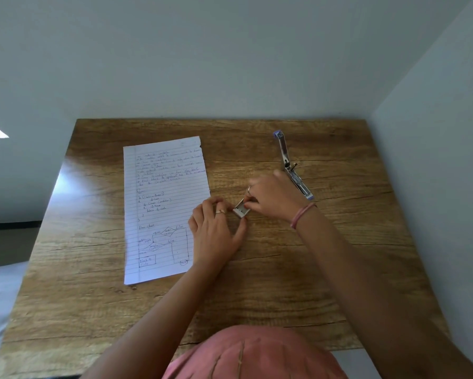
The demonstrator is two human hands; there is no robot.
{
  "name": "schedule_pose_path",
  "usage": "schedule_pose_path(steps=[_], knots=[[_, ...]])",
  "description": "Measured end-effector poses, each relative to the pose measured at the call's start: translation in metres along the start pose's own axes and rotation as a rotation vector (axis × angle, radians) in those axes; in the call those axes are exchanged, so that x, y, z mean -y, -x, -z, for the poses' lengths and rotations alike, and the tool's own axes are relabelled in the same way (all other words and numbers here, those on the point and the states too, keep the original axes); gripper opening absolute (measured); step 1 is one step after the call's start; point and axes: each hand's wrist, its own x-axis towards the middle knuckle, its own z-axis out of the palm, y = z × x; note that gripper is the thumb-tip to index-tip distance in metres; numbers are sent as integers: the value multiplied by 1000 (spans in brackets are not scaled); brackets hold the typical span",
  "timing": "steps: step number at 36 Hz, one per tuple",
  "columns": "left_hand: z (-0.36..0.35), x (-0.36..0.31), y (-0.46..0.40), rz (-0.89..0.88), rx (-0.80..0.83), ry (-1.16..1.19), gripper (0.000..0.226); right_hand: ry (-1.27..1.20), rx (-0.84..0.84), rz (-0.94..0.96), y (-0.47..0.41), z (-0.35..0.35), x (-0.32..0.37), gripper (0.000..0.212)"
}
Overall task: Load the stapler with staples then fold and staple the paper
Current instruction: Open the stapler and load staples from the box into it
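Wood-grain brown, the surface (284,283) carries a lined white sheet of paper (164,209) covered in handwriting and a flow chart, lying flat and unfolded at the left, and a small silver stapler with lilac ends (292,166) swung fully open at the far right. Between them, the left hand (216,231) steadies a small grey cardboard staple box (241,209), thumb and forefinger clamped on its sides, while the right hand (275,199) pinches with its fingers (250,205) closed at the box's open top; whether they already hold a strip of staples cannot be told.

The likeliest trouble is the strip breaking apart as it is drawn out, since a hard pinch or a bend would snap it into short pieces and scatter them over the surface. A tug could also tip the light box and spill its contents. The right forearm passes close beside the open stapler, so a careless lift might knock it.
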Motion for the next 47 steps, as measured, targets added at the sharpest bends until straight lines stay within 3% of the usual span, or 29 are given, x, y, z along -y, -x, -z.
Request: schedule_pose_path(steps=[9,16,21,27,39,47], knots=[[0,0,1,0,-10,4,44,23,23,94,-3,-3,-4,28],[1,-1,1,-3,-21,-1,41,-424,-234,-24,27,-7,-15,21],[1,-1,1,-2,-18,11,41,-315,-84,-175,55,-14,-33,21],[1,0,1,-12,-21,6,40,-291,27,-219,70,-24,-41,20],[0,2,1,-19,-26,27,43,-579,-181,-299,49,8,-43,11],[2,0,3,-3,-67,108,42,-577,-80,-317,17,0,-33,34]])
